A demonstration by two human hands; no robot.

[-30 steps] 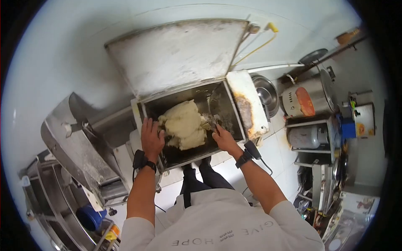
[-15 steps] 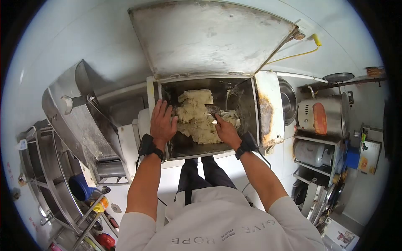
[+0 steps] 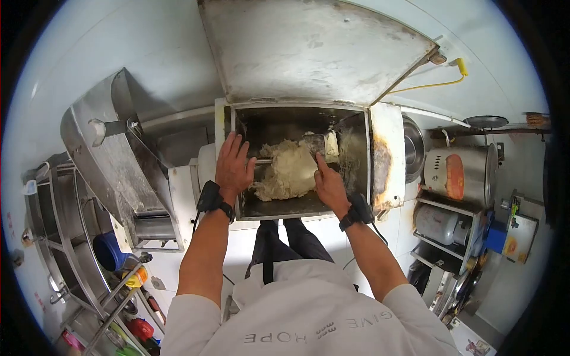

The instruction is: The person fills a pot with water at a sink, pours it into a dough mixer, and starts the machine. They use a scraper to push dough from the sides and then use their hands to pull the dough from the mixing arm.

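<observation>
The dough (image 3: 290, 172) is flanked by both hands inside the mixer trough (image 3: 380, 154): left hand (image 3: 233, 167) spread flat, right hand (image 3: 328, 183) pressed against it, neither grip closed.

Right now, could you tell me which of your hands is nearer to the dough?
Right. The right hand touches the dough at its right side; the left hand rests on the mixer's left rim, just apart.
</observation>
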